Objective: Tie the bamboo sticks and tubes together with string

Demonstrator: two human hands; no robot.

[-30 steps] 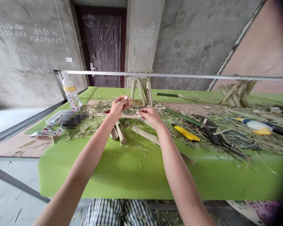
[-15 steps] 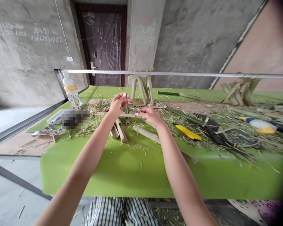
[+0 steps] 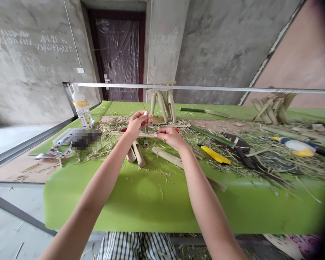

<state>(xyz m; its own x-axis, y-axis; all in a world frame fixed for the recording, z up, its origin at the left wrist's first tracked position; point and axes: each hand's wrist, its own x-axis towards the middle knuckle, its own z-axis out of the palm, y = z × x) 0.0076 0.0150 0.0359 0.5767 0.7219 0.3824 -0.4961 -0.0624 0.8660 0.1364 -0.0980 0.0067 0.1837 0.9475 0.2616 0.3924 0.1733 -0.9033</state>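
My left hand (image 3: pixel 137 122) is raised over the straw-like shavings, thumb and fingers pinched together. Something thin seems to stick up at those fingertips, too small to name. To its right and a little lower, my right hand (image 3: pixel 171 137) is closed in a pinch at the right end of a flat bamboo strip (image 3: pixel 148 135). That strip runs leftward behind my left wrist. Below the hands, split bamboo tubes (image 3: pixel 139 153) lie on the green mat (image 3: pixel 141 195). Another bamboo piece (image 3: pixel 166 157) passes beneath my right forearm.
Bamboo tubes (image 3: pixel 161 104) hang from the metal rail (image 3: pixel 219 87) at the back. A yellow-handled tool (image 3: pixel 215 155) and a dark blade (image 3: pixel 245 157) lie among shavings on the right. A rabbit-shaped bottle (image 3: pixel 81 106) stands at the left, near a strap (image 3: pixel 54 153).
The whole view has shifted slightly downward. My left hand has tilted a little and sits slightly closer to my right hand; both remain pinched.
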